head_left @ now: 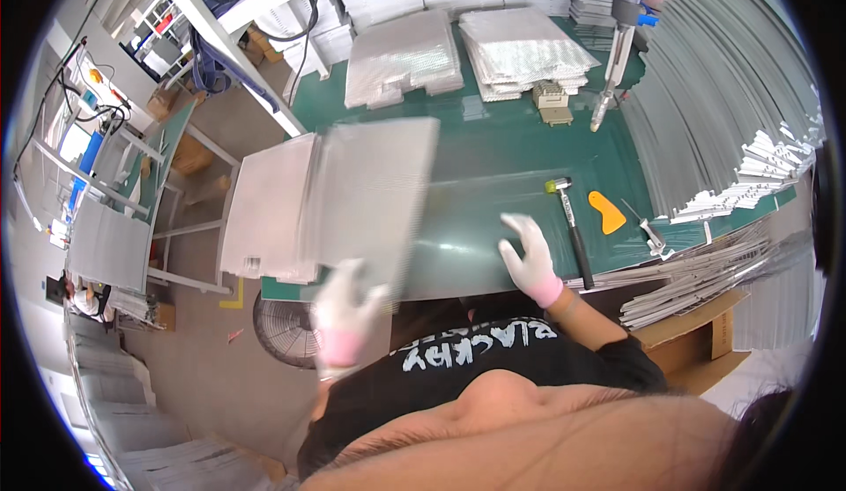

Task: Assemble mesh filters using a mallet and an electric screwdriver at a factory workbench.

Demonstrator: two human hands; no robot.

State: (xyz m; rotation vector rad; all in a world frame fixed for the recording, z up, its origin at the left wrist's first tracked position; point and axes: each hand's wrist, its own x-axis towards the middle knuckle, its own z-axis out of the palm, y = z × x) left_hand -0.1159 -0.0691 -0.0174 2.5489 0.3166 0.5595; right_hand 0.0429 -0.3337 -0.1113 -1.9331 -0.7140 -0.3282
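A thin, flat grey panel (374, 191) lies slanted over the left part of the green table, its outline smeared by motion. At its near edge is my left hand (346, 315), in a white glove with a pink cuff, also blurred; it appears to grip that edge. My right hand (530, 266), gloved the same way, is over the front of the table with thumb and fingers apart and nothing in them. A stack of pale panels (269, 209) sits just left of the moving one. Right of my right hand lies a hammer (573, 226) with a black handle.
An orange scraper (606, 213) and a thin pointed tool (650, 235) lie right of the hammer. Two stacks of bubble-wrapped sheets (405, 55) stand behind, near a hanging tool (612, 68). Tall panel stacks (731, 94) line the right. A floor fan (286, 328) stands below the table's left corner.
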